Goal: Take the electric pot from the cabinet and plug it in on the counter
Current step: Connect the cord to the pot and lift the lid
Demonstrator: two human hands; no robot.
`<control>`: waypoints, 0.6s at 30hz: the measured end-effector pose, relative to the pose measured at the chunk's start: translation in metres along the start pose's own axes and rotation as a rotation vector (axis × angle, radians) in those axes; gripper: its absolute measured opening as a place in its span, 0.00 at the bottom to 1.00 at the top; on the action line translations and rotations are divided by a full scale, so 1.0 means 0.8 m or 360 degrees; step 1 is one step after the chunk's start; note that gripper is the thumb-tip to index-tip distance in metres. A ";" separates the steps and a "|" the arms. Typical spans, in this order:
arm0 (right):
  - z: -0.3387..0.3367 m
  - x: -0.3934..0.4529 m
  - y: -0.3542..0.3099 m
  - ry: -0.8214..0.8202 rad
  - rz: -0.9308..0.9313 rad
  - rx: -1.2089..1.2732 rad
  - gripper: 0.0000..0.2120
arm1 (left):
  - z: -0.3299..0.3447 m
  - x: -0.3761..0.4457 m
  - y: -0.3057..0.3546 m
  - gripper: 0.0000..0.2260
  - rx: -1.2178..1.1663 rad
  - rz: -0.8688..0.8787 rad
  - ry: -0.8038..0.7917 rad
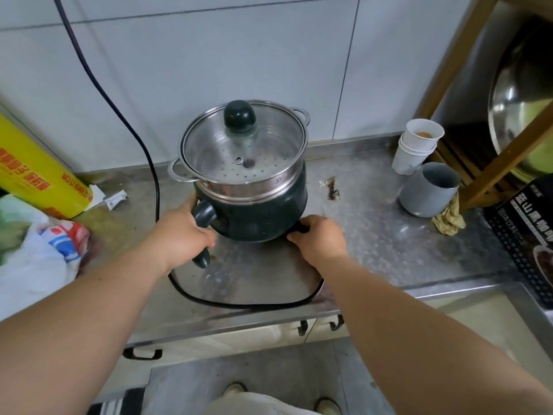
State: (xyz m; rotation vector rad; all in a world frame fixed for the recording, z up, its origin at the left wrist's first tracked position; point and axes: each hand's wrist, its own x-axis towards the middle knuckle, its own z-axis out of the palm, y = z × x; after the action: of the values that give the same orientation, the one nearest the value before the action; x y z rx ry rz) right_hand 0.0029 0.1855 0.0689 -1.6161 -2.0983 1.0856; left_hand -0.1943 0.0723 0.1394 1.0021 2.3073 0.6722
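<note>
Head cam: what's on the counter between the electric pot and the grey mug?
Head view: between the electric pot and the grey mug there is only bare steel counter, with a small dark rust-like stain and a pale scrap beside it.

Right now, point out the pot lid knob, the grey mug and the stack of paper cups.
pot lid knob (239, 114), head view, on its rounded dark top.
grey mug (426, 191), head view, on its outer wall.
stack of paper cups (414, 151), head view, on the white side.

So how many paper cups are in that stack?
3, as far as the rims show: the paper cups sit nested in one tilted stack at the back right of the counter, behind the grey mug. More could hide inside.
</note>
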 end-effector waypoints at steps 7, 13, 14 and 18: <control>-0.019 -0.026 -0.003 -0.0070 0.0024 -0.0051 0.21 | -0.008 0.003 -0.005 0.36 -0.0109 -0.0022 0.0034; -0.065 -0.037 -0.014 0.0212 0.0145 0.0483 0.22 | -0.022 0.018 -0.008 0.27 -0.0072 0.0070 0.0032; -0.073 -0.034 -0.022 0.0293 0.0136 0.0556 0.20 | -0.021 0.019 -0.007 0.25 -0.0024 0.0087 0.0064; -0.093 -0.024 -0.058 0.0431 0.0072 0.0742 0.14 | -0.012 0.018 -0.012 0.08 0.0005 0.0082 0.0180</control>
State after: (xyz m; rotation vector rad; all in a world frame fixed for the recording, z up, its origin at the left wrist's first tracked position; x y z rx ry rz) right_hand 0.0233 0.1929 0.1561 -1.4837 -1.5061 1.1841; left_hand -0.2131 0.0754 0.1366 1.0526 2.3871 0.7645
